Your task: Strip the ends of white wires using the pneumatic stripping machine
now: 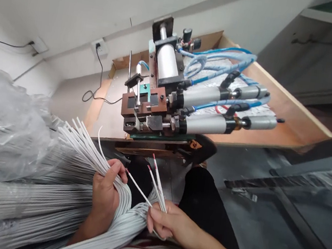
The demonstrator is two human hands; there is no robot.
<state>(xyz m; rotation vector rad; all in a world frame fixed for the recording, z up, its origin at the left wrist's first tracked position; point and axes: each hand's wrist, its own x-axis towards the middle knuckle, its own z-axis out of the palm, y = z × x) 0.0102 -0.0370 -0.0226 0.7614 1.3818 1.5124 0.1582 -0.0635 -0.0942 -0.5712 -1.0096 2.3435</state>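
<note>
My left hand (106, 188) is closed around a thick bundle of white cables (88, 146), whose loose ends fan out to the upper left. One cable end curls up apart from the rest. Several white cables with red tips (158, 181) are pinched in my right hand (163, 221), one of them pointing left toward my left hand. From both hands the cables loop down over my lap. Beyond them stands a pneumatic machine (146, 103) with silver cylinders and blue hoses; neither hand touches it.
More grey-white cable bundles (34, 205) lie at the left, partly under clear plastic (2, 126). The machine sits on a wooden-edged bench (297, 114). A black cord (100, 78) runs to a wall socket (100, 47). A metal frame stands at the right.
</note>
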